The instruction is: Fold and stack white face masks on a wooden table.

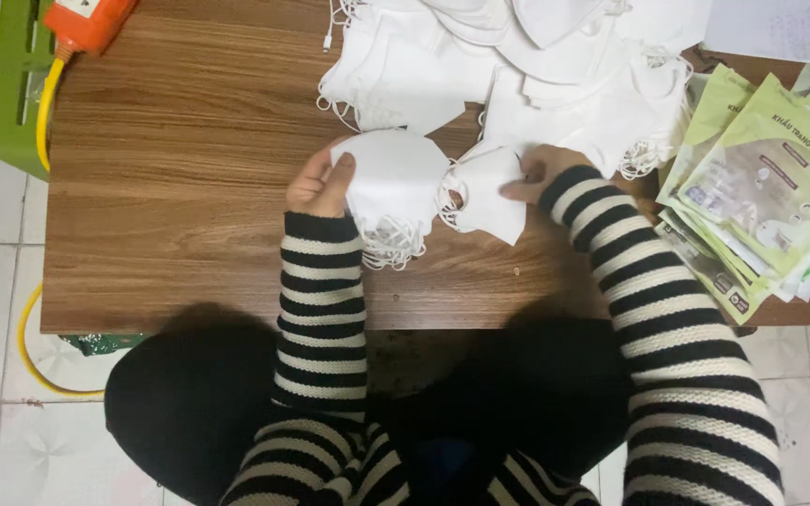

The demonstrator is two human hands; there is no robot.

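Observation:
My left hand (321,183) grips the edge of a small stack of folded white face masks (394,183), whose ear loops hang over the wooden table (180,169). My right hand (541,173) rests its fingers on a single white mask (489,197) lying just right of the stack. Both arms wear black and cream striped sleeves. A large loose pile of white masks (517,66) lies beyond both hands, at the table's far edge.
A fanned pile of green and clear plastic packets (761,187) lies at the table's right. An orange power strip (86,21) with a yellow cable (44,103) sits at the far left corner, beside a green stool (11,84). White tiled floor surrounds the table.

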